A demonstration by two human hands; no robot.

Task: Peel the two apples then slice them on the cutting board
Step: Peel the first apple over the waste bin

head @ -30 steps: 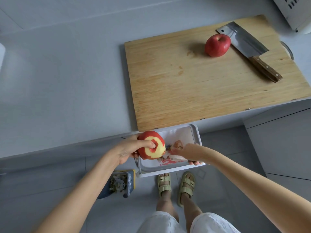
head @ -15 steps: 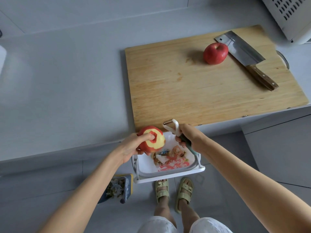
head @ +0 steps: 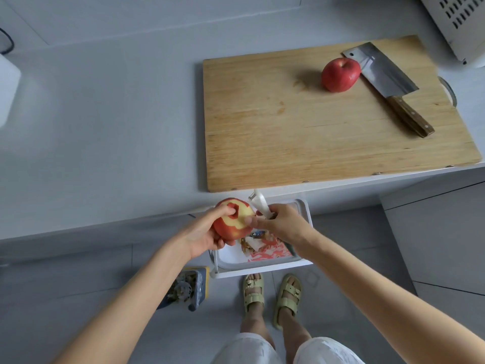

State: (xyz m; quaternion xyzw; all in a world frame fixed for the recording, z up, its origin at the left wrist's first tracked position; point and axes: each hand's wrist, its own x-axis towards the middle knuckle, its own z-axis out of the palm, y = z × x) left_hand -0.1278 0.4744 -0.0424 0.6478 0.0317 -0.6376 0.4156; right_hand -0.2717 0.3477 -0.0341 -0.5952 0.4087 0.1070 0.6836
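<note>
My left hand (head: pixel 202 233) grips a partly peeled apple (head: pixel 233 219), red skin with pale yellow bare patches, just past the counter's front edge. My right hand (head: pixel 280 222) holds a white peeler (head: pixel 259 204) whose head points up beside the apple; its thumb touches the apple. Both hands hover over a white bin (head: pixel 307 214) with red peel scraps inside. A whole red apple (head: pixel 339 74) sits on the wooden cutting board (head: pixel 275 132), touching the blade of a cleaver (head: pixel 385 85) with a wooden handle.
The grey counter (head: pixel 105 127) stretches left of the board. A white perforated appliance (head: pixel 456 22) stands at the back right. On the floor lie a blue and yellow object (head: pixel 191 287) and my sandalled feet (head: pixel 270 295). Grey cabinet fronts (head: pixel 433 232) are at the right.
My right hand lifted the peeler from below the apple up to its right side, then closed in until the thumb touched the apple. My left hand turned the apple slightly.
</note>
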